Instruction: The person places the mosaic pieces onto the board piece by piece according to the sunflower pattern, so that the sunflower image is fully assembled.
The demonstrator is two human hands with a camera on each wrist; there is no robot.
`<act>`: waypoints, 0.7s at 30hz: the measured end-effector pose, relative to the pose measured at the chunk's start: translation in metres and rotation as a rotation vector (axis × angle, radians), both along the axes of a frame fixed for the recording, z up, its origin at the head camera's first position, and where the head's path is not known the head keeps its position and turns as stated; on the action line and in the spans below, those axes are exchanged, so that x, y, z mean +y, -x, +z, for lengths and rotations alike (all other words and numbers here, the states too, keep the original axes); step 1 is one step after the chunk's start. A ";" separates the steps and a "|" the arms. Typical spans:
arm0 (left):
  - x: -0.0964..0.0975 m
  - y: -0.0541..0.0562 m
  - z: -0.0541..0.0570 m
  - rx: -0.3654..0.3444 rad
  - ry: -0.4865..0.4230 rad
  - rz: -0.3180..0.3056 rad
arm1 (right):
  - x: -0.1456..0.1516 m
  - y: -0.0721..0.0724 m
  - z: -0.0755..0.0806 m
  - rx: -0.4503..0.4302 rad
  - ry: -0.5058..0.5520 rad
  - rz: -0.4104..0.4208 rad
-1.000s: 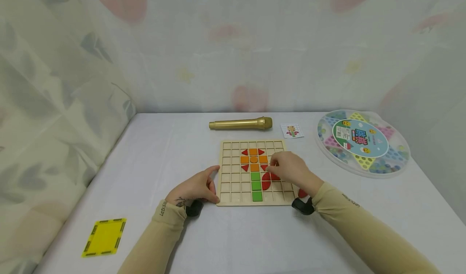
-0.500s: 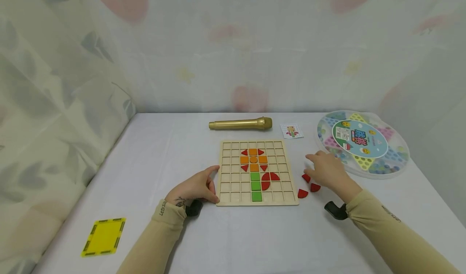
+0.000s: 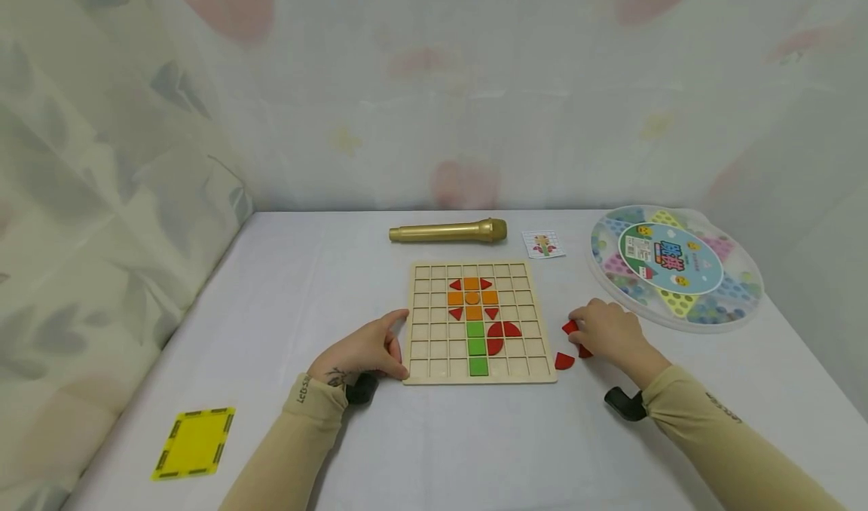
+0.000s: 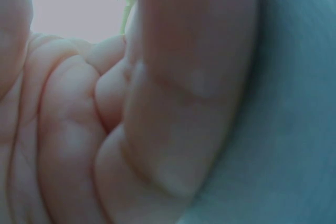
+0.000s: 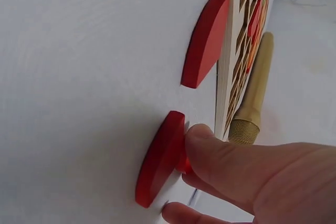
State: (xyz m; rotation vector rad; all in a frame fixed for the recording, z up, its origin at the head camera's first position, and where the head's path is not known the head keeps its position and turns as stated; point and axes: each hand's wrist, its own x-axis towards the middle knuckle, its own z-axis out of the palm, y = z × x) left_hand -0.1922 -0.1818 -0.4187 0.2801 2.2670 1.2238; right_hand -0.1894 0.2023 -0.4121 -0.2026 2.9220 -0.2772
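In the head view, a wooden grid board [image 3: 423,330] holds orange and green squares, an orange disc, small red triangles and red quarter-circle pieces. My left hand [image 3: 362,349] rests at its left edge, index finger and thumb spread along it; the left wrist view shows mostly the other fingers, bent. Right of the board, my right hand [image 3: 612,335] is down at the loose red pieces. Its thumb and index finger pinch a red quarter-circle piece [image 3: 570,328], partly hidden. Close beside the thumb lies another quarter-circle [image 5: 160,158]; a third one [image 5: 206,40] is nearer the board.
Behind the board lie a gold microphone [image 3: 447,231] and a small pattern card [image 3: 543,244]. A round, clear-lidded game box [image 3: 671,258] sits at the back right, beyond my right hand. A yellow square tile [image 3: 194,443] is at the front left.
My right hand has left the board, moved right and come down at the loose red pieces, its fingers closing on one. The left hand stays at the board's edge.
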 end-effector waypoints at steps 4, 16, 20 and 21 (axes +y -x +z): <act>-0.001 0.000 0.000 0.004 -0.003 -0.007 | 0.000 0.001 -0.001 -0.005 0.037 -0.013; 0.000 0.000 0.000 0.007 0.002 -0.016 | -0.008 0.004 0.002 -0.040 0.239 -0.042; -0.001 0.000 0.000 0.012 -0.002 -0.021 | -0.019 0.008 0.012 0.014 0.287 -0.021; -0.001 0.000 0.000 0.014 -0.002 -0.022 | -0.023 0.010 0.015 0.036 0.297 -0.007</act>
